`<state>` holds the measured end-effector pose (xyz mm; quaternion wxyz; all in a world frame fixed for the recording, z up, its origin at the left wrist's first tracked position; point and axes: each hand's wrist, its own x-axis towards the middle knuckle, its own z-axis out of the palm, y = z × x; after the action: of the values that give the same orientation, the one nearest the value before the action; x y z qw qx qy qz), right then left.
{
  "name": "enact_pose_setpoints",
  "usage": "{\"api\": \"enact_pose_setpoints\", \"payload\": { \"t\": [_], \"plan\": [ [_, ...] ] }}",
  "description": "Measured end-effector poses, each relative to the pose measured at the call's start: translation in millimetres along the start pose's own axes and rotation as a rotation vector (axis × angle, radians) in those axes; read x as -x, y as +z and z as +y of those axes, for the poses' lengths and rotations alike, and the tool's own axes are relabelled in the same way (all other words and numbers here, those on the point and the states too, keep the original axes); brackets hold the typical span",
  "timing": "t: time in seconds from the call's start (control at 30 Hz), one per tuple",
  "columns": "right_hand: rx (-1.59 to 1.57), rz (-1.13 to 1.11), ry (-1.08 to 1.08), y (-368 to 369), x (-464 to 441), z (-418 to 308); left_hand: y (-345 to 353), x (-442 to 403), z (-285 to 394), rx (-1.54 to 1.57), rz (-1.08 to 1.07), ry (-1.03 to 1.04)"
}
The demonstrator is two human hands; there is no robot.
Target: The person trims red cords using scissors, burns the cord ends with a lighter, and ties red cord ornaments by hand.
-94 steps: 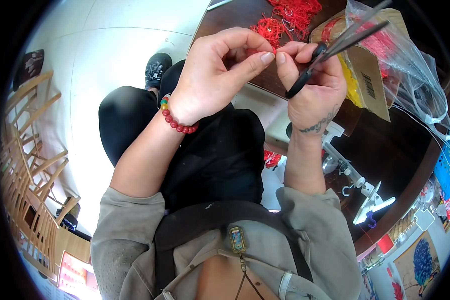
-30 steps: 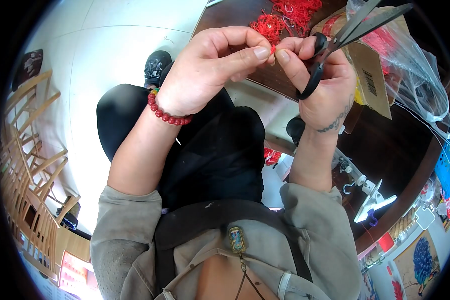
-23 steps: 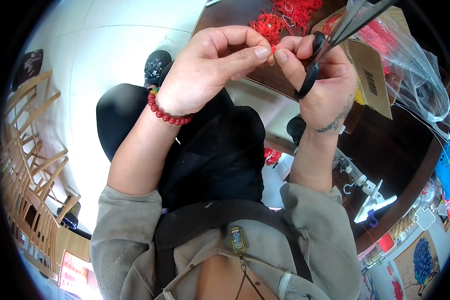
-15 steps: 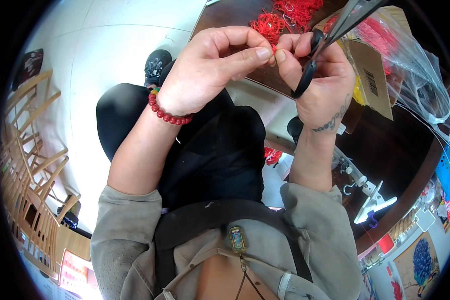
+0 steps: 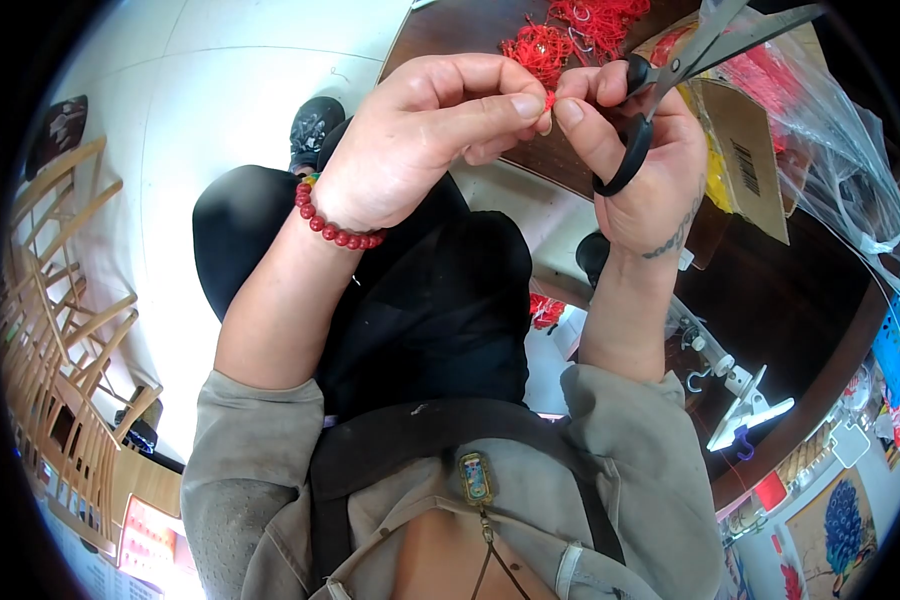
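Observation:
Between the thumb and fingers of my left hand (image 5: 440, 130) is a small red knotted cord piece (image 5: 550, 100); the hand is closed in a pinch, with a red bead bracelet at its wrist. My right hand (image 5: 635, 150) carries black-handled scissors (image 5: 678, 68), the handle loops hooked over its fingers and the blades pointing up and right. The thumb and fingertips of that hand are also at the cord piece, touching or nearly so. Tangled red cords (image 5: 538, 52) lie on the dark table just beyond my fingertips.
A cardboard box (image 5: 740, 150) and a clear plastic bag (image 5: 855, 170) with red material stand right of my right hand. The dark wooden table's edge (image 5: 545, 172) runs below my hands. Wooden chairs (image 5: 65, 330) stand on the pale floor at left. More red cord (image 5: 545, 311) lies below the table.
The scissor blades have spread wider and tilted further right as my right hand turned slightly. My left hand keeps its pinch on the red cord piece, almost in the same place.

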<state>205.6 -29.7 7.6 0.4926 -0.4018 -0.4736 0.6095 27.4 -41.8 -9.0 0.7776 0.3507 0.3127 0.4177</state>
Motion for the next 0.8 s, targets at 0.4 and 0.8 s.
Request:
{"api": "enact_pose_setpoints", "payload": {
  "t": [0.4, 0.8],
  "plan": [
    [-0.102, -0.072, 0.087, -2.2, -0.9, 1.3, 1.2, 0.3, 2.5, -0.050, -0.014, -0.014],
    [-0.109, -0.077, 0.145, -0.4, -0.1, -2.0, 2.1, 1.7, 0.0, -0.118, 0.038, 0.048]
  ]
}}
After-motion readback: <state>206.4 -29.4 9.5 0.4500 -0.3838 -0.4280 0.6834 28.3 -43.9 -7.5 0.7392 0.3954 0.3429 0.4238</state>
